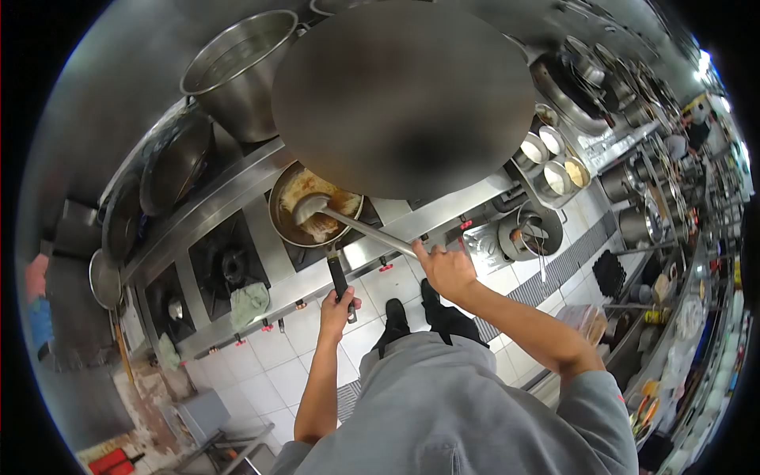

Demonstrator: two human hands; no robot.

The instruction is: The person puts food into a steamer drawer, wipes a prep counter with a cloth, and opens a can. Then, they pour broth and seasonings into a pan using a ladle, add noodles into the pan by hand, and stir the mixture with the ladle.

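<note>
On the stove, a frying pan (286, 229) holds brown liquid and pale, browned food (302, 188). My left hand (339, 311) is closed around the pan's black handle (338, 275), near its end. A metal ladle (310, 207) rests its bowl over the food inside the pan. Its long handle runs right to my right hand (445, 271), whose fingers grip the end. Whether the bowl touches the food I cannot tell.
Left of the pan are burners (233, 267) and a green cloth (250, 305) on the stove's front edge. A large metal pot (245, 99) stands behind. At right are seasoning containers (556, 180) and a pot with utensils (511, 237). A blurred oval hides the upper middle.
</note>
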